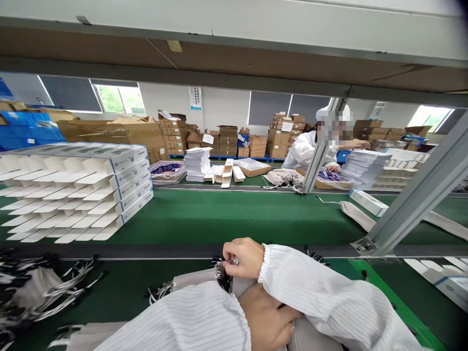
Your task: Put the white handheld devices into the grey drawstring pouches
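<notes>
My right hand (243,256) reaches in from the right in a white striped sleeve. Its fingers are pinched on a small silvery piece at the top of a grey cloth pouch (195,279), where black and white cords (221,272) bunch up. My left hand (268,324) lies lower, under the right forearm, with its fingers curled against the grey pouch material. Much of the pouch is hidden by both sleeves.
A green conveyor belt (219,217) runs across in front of me. Stacked open white boxes (73,190) sit at the left, a pile of grey pouches with cords (32,292) at near left. A slanted aluminium strut (420,195) crosses at right. A co-worker's white-sleeved arm (305,148) works opposite.
</notes>
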Demonstrator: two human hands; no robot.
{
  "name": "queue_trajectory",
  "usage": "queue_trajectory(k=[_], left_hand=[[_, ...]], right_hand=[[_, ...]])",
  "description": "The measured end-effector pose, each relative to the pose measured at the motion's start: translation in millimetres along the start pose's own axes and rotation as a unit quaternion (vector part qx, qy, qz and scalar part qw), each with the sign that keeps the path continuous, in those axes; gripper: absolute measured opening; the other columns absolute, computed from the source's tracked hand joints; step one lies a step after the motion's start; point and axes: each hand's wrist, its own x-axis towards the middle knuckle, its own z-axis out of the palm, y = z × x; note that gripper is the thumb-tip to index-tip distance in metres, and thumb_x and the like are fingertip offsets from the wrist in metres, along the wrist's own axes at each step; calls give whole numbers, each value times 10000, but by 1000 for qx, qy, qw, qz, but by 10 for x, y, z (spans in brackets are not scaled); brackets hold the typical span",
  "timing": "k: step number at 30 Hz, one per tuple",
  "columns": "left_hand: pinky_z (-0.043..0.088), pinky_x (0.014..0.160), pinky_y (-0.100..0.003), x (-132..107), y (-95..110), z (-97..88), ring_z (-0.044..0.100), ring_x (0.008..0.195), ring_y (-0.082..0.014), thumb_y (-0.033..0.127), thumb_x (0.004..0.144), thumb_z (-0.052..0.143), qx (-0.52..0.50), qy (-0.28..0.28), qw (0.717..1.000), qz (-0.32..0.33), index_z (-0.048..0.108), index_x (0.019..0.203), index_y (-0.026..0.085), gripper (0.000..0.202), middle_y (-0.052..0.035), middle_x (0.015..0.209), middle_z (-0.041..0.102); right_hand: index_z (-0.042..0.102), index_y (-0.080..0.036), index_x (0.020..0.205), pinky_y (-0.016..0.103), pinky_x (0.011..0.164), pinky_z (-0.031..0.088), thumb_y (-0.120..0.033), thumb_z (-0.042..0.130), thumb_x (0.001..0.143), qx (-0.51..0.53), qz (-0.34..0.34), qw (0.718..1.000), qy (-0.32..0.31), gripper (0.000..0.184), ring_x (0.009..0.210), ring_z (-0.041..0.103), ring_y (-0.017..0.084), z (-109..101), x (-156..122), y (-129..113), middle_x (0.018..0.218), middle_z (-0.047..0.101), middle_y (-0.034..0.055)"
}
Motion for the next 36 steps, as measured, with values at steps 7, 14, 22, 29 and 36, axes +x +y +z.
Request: queue_trajectory(k=[7,14,22,29,36], left_hand=[[308,890,-284,9,14,-55,384,1061,-188,319,756,427,-15,9,1000,-13,438,1039,277,285,6,1142,454],[331,860,-267,10,6,-53,413,1031,-185,305,755,425,-11,-3,999,-30,461,1013,250,266,7,1119,476],[344,851,-259,31,28,-102,418,1020,-165,280,753,447,-14,-20,1000,-18,441,1034,273,280,35,1148,450],[314,893,-252,24,21,-165,368,1075,-161,276,782,411,-20,-22,1000,-4,442,1053,227,277,1,1155,442],[342,865,-261,30,41,-212,409,1033,-166,259,782,421,-32,-22,999,-6,450,1036,262,256,19,1151,442]], right_hand=[[484,-168,670,227,554,274,-243,415,733,-86,0,996,10,120,610,468,118,98,12,-2,609,511,2],[514,-160,682,221,537,305,-324,389,767,-111,79,990,-23,223,654,505,141,94,4,-38,681,531,24],[554,-166,706,241,515,357,-385,347,784,-130,132,981,-58,311,624,539,172,131,-9,-38,684,568,43],[592,-165,655,271,503,371,-412,301,787,-149,161,973,-65,404,607,550,202,127,-9,-51,637,576,59],[597,-171,626,274,472,367,-413,313,772,-160,154,974,-41,400,571,549,210,139,-10,-52,605,577,56]])
